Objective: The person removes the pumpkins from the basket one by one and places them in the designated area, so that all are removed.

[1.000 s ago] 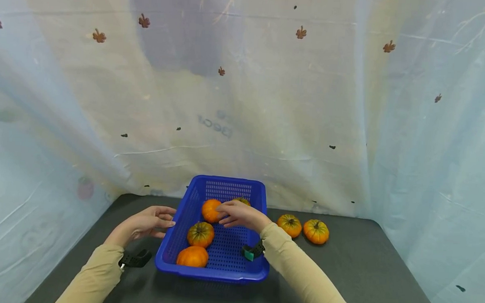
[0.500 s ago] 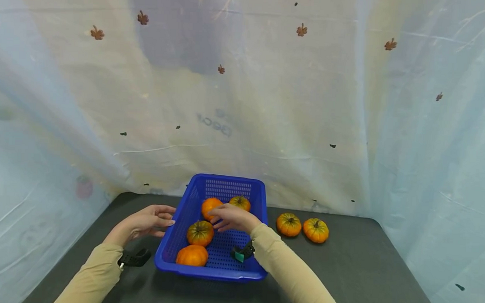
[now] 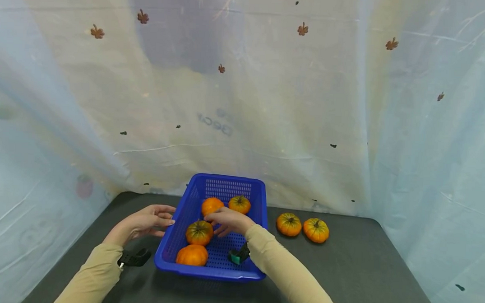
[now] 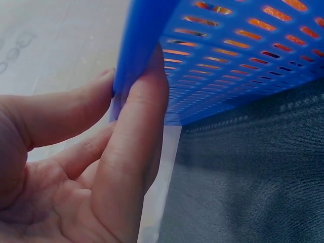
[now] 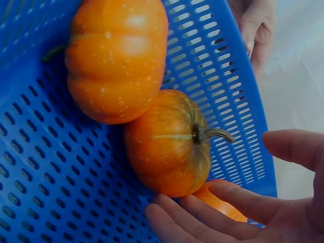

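Observation:
A blue plastic basket (image 3: pixel 210 272) with slotted walls holds several small pumpkins. My left hand (image 3: pixel 147 221) pinches its left rim; in the left wrist view the thumb meets the rim while a finger presses the outer wall. Inside the basket, my right hand (image 3: pixel 232 221) has its fingers loosely extended, with the fingertips right at the green-and-orange pumpkin (image 5: pixel 167 144) on the left side. In front of that one lies a plain orange pumpkin (image 3: pixel 192 255). Another orange pumpkin (image 3: pixel 211 205), partly covered by the right hand, sits behind, beside a greenish-topped pumpkin (image 3: pixel 239 204).
Two more pumpkins, the nearer-to-basket one (image 3: pixel 289 224) and its neighbour (image 3: pixel 316 230), lie right of the basket on the dark table (image 3: pixel 367 265). A pale printed curtain (image 3: pixel 309 109) surrounds the table's back and sides.
My right hand has moved left and slightly toward me inside the basket, uncovering the greenish-topped pumpkin at the back right. The left hand has stayed at the rim.

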`<state>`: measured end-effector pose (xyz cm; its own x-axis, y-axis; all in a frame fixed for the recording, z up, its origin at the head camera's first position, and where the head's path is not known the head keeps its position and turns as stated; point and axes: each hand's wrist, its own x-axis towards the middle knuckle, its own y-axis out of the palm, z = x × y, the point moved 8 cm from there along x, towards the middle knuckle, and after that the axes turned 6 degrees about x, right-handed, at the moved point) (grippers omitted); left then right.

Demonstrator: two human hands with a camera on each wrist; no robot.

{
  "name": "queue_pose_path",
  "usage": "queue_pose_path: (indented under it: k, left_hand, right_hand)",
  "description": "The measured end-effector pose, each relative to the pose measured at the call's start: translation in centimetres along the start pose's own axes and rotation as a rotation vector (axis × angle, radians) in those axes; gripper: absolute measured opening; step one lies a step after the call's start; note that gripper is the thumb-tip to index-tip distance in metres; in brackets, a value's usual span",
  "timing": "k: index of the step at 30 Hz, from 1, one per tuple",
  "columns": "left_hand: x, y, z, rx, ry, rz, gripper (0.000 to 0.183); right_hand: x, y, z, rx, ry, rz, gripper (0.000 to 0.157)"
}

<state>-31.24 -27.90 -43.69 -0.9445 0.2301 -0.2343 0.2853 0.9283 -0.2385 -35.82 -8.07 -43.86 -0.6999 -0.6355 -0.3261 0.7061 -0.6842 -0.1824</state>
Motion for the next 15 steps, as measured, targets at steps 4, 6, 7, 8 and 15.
queue_pose_path:
  k: [4,6,7,8,15]
  left_hand:
    - [-0.1,0.1,-0.2,0.003,0.005,0.011,0.061]
    - [-0.1,0.2,-0.3,0.009,0.006,0.012,0.060]
    - [-0.1,0.2,-0.4,0.013,0.004,0.010,0.060]
    - [-0.1,0.2,-0.4,0.015,0.002,0.006,0.059]
    - [-0.2,0.1,-0.3,0.021,-0.010,-0.006,0.058]
  right_hand:
    - [0.2,0.2,-0.6,0.014,0.032,0.020,0.048]
    - [0.2,0.4,-0.8,0.030,0.047,0.029,0.051]
    - [0.2,0.4,-0.9,0.040,0.052,0.031,0.052]
    - [0.2,0.5,-1.0,0.050,0.055,0.035,0.052]
    - [0.1,1.2,-0.9,0.070,0.057,0.055,0.056]
